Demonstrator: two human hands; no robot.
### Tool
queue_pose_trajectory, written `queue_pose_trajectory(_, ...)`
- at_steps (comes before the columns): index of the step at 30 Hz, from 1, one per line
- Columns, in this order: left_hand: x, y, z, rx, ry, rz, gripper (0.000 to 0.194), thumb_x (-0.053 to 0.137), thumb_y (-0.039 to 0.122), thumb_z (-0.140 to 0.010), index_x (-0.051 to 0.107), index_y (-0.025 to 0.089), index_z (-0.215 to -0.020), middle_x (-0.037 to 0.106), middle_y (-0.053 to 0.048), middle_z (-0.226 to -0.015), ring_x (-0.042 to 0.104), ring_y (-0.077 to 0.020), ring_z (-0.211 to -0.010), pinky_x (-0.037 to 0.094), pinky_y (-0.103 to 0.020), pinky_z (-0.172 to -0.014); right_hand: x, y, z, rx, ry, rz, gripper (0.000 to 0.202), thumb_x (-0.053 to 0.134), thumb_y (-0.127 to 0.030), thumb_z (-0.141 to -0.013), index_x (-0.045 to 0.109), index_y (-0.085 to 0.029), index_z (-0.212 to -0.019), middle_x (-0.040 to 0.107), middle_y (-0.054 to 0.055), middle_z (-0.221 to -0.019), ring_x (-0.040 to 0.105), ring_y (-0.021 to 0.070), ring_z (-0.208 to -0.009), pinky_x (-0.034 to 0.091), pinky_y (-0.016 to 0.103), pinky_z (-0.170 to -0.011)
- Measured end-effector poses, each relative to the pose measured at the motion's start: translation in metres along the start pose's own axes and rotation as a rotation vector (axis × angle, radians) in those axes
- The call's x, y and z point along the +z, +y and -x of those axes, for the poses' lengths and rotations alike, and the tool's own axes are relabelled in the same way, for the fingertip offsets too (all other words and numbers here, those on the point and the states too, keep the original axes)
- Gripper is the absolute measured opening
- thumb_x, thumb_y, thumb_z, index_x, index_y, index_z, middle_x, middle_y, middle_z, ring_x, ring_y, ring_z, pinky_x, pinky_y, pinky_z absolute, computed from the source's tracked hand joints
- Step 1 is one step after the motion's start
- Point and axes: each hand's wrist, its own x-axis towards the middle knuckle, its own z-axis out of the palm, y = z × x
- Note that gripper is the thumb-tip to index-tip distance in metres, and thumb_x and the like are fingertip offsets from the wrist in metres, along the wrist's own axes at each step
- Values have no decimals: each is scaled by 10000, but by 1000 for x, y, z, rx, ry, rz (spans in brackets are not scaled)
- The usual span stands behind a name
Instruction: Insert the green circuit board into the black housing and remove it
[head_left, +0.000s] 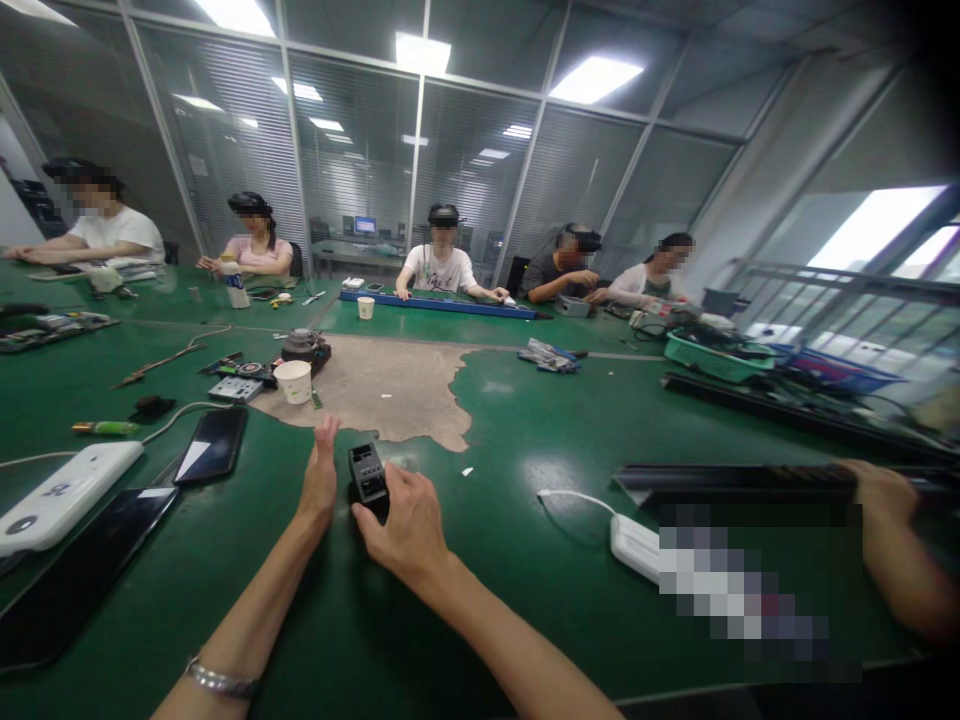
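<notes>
My right hand [405,520] grips a small dark grey box with rectangular openings [367,470] by its right and near sides, thumb and fingers around it. The box is just above or on the green table [510,560]; I cannot tell which. Its exact kind does not show. To its left, my left hand [322,475] is held on edge with the fingers stretched out, apart from the box and holding nothing. Beyond both hands lies a worn brown sheet [390,385], with a paper cup [293,382] at its left part.
At left lie two dark phones [214,445] [90,560], a white power strip [67,490] and a screwdriver [105,428]. At right, another person's hand [885,500] touches a long black strip [742,482] near a white charger [636,545]. Several co-workers sit across the table.
</notes>
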Motion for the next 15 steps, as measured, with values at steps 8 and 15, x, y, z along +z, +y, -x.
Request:
queue_pose_trajectory(8,-1,-6,0,-68,-23,-50,767,222,728,-949,392,209,-1487,531,-122,-1444,361,-268,-1422,148,-452,-1201,8,14,7,29,-95,-19,759,731,-510,-741,489,-122,-1346,627,196,-1244,537,358,-1226,382,498,-1055)
queue_pose_trajectory(15,0,-7,0,-119,-53,-190,802,239,745,-935,350,197,-1510,419,-127,-1528,302,-274,-1449,122,-451,-1205,23,18,11,59,-78,-103,768,724,-415,-757,462,-72,-1392,561,233,-1347,468,375,-1312,343,528,-1110)
